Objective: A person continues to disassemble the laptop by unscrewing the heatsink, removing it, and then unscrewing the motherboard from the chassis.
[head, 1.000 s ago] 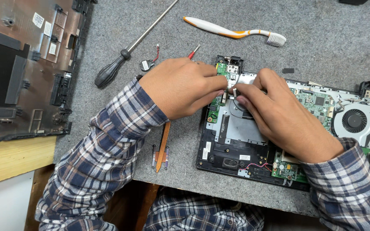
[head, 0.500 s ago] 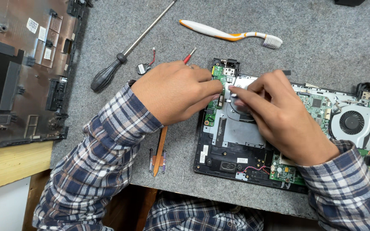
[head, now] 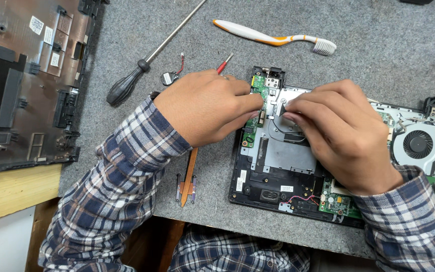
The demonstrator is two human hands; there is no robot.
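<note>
Fingertips of both hands [head: 207,106] [head: 343,136] pinch a part on the laptop board [head: 278,166].

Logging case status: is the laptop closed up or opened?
Opened. The laptop shows bare circuit board and fan; its bottom cover lies apart at left.

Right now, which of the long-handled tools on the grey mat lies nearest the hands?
The red-tipped tool, poking out beside the left hand; the black-handled screwdriver and toothbrush lie farther off.

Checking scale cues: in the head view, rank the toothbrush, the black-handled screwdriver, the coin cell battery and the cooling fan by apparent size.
1. black-handled screwdriver, longest
2. toothbrush
3. cooling fan
4. coin cell battery, smallest
</note>
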